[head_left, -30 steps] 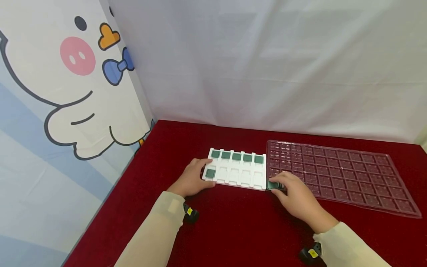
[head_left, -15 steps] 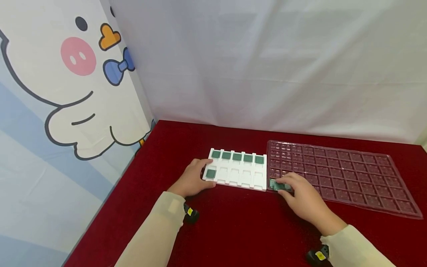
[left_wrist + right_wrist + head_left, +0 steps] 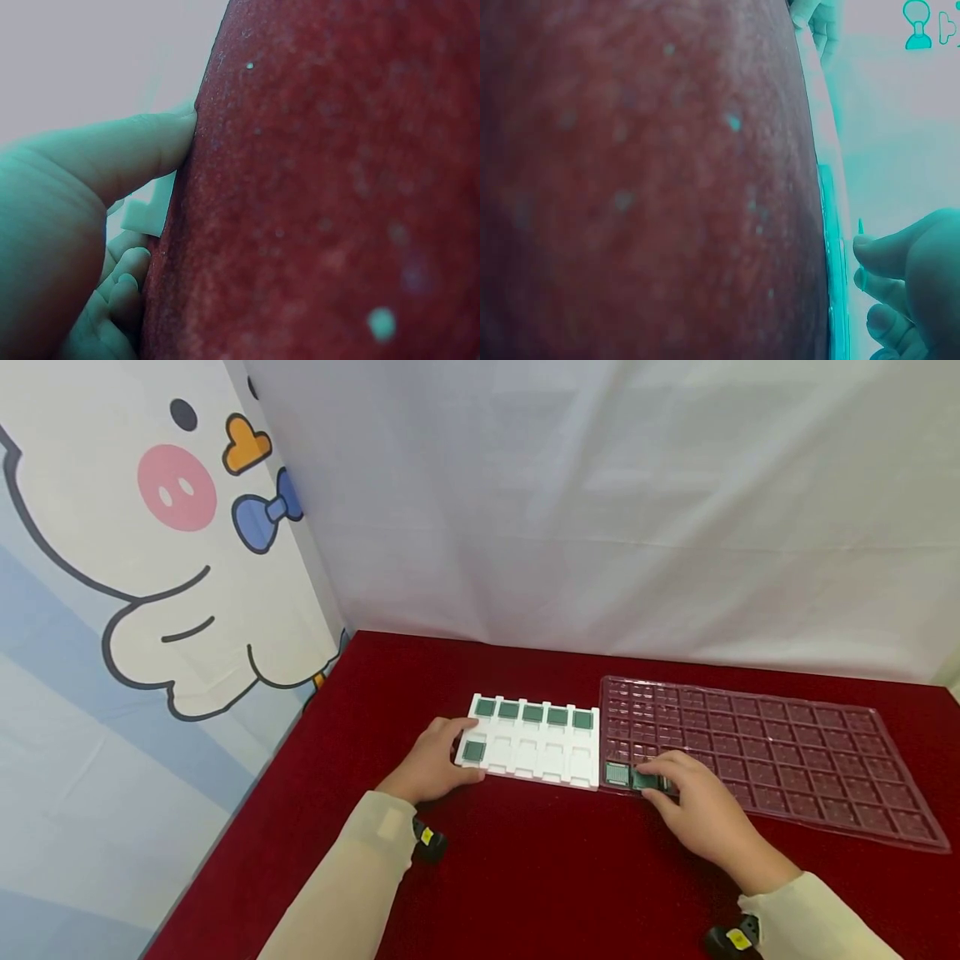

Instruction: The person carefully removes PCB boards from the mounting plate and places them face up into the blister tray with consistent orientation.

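Note:
At the left end of a white pocketed tray (image 3: 527,741), my left hand (image 3: 429,762) grips the edge, thumb on the near side and fingers at the far side. Green square chips (image 3: 532,713) fill its back row, and another chip (image 3: 474,750) sits in the front left pocket. My right hand (image 3: 693,806) pinches a small green chip (image 3: 643,780) between thumb and fingers over the front of the clear plastic tray (image 3: 780,752). In the right wrist view the pinched chip (image 3: 863,279) shows edge-on. A further green chip (image 3: 618,774) lies in the clear tray's front left pocket.
Both trays lie side by side on a red cloth-covered table (image 3: 540,868). A white curtain (image 3: 600,510) hangs behind it, and a cartoon-printed cloth (image 3: 187,635) stands along the left edge.
My right hand has moved a little to the right with a chip between its fingers. The chip in the front left pocket of the clear tray is now uncovered. The left hand stays put.

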A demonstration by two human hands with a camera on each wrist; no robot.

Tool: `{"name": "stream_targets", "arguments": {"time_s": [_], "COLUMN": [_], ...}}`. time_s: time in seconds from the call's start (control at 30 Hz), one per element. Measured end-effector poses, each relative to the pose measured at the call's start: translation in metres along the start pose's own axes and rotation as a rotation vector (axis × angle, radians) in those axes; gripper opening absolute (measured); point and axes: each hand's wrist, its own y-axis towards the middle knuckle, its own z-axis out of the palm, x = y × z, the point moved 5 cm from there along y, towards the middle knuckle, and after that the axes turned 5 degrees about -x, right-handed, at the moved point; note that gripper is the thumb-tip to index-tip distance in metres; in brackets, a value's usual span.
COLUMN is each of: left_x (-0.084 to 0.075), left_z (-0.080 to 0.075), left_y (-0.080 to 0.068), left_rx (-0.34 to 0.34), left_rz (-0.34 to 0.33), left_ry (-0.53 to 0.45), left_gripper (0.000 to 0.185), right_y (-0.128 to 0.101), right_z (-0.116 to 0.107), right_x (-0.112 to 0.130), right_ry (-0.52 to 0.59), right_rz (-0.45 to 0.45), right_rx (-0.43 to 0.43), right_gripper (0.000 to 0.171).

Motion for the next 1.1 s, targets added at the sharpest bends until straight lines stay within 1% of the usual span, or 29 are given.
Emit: {"name": "stream_targets", "arguments": {"time_s": [0.4, 0.77, 0.93, 1.1], "left_x": [0.000, 0.000, 0.001, -0.001], "left_z": [-0.001, -0.002, -0.002, -0.001], "left_y": [-0.001, -0.002, -0.001, -0.001], "left_rx": [-0.003, -0.002, -0.004, -0.001], "left_rz": [-0.005, -0.022, -0.022, -0.013], "left_ry": [0.000, -0.005, -0.009, -0.008], "left_gripper": [0.082, 0.082, 0.082, 0.081], "right_y": [-0.007, -0.011, -0.013, -0.018], "right_z": [-0.011, -0.020, -0.023, -0.028], "right_x": [-0.014, -0.021, -0.027, -0.033], "right_ry": [-0.007, -0.025, -0.037, -0.035], "right_rz": [0.013, 0.025, 0.021, 0.031], "right_rx": [-0.017, -0.017, -0.036, -0.036], "right_gripper": [0.030, 0.031, 0.031, 0.031]}}
